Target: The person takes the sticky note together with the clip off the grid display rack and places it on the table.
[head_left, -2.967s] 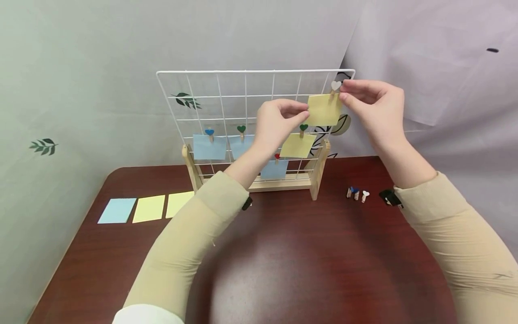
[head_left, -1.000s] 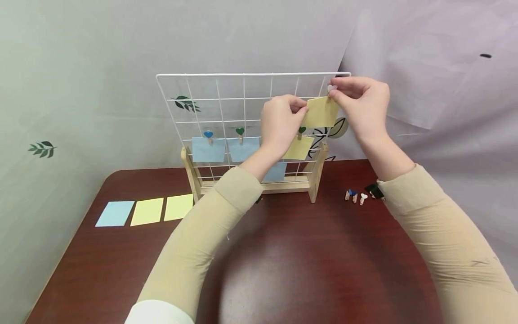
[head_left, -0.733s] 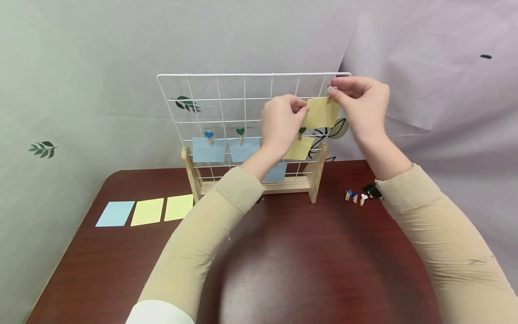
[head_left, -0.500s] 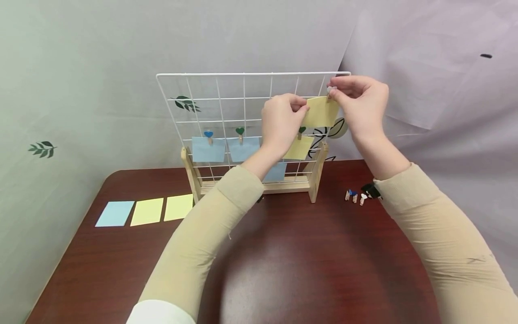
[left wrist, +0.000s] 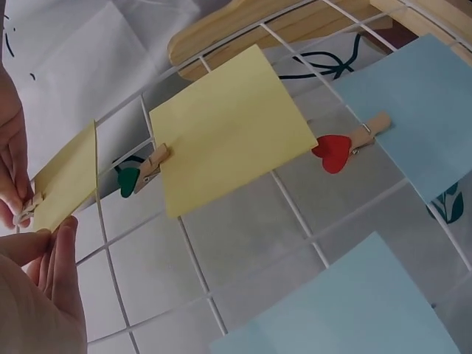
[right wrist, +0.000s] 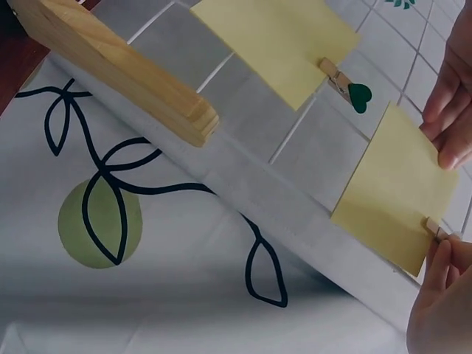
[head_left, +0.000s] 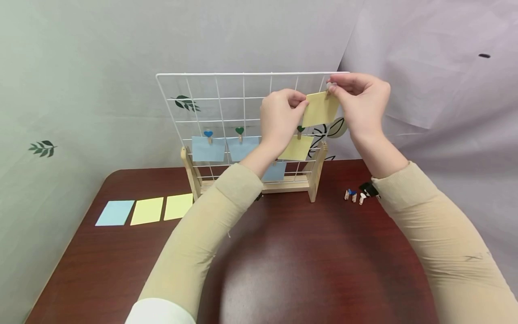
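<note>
On the glossy, rounded dark-red wooden table [head_left: 307, 270] lay three flat paper squares [head_left: 147, 210], one pale blue and two yellow, in a row at the left, and a small cluster of loose wooden pegs [head_left: 355, 196] at the right. Behind them stood the white wire grid panel [head_left: 210, 105] in its pale wooden stand [head_left: 283, 184], carrying four pegged notes: three blue and one yellow. Up at the grid's top right, the left hand [head_left: 280, 118] pinched the left edge of a thin square yellow paper note [head_left: 320, 109], while the right hand [head_left: 359, 101] pinched a small wooden peg [right wrist: 434, 226] at the note's top corner.
</note>
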`<state>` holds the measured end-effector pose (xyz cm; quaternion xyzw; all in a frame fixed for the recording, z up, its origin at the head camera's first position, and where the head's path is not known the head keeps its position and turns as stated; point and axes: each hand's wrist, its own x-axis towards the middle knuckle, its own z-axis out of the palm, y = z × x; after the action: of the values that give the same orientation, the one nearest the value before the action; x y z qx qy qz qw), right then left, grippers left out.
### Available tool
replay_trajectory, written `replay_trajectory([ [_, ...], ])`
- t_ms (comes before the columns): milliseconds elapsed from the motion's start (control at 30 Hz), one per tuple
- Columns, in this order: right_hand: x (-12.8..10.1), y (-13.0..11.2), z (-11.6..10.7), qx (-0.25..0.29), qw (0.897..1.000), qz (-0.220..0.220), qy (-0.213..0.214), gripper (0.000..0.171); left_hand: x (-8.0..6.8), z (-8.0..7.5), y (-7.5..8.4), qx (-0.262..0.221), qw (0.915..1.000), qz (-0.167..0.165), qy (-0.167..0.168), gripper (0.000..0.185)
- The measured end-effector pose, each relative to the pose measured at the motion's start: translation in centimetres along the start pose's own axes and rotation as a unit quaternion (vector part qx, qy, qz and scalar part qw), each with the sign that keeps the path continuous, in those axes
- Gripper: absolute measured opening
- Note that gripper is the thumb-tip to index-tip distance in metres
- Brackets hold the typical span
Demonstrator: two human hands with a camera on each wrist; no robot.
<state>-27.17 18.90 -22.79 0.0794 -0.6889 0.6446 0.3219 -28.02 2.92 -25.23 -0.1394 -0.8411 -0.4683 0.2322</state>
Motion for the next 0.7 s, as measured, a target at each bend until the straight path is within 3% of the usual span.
replay_trajectory([
  [400, 0.22, -0.29, 0.25, 0.071, 0.997, 0.019, 0.011, 0.017, 0.23, -0.36, -0.1, -0.031, 0.9994, -0.011, -0.012, 0.012],
  [700, -0.39, -0.55, 0.0, 0.085, 0.996, 0.013, 0.004, 0.016, -0.15, -1.03, -0.39, -0.04, 0.999, -0.004, -0.018, 0.014],
])
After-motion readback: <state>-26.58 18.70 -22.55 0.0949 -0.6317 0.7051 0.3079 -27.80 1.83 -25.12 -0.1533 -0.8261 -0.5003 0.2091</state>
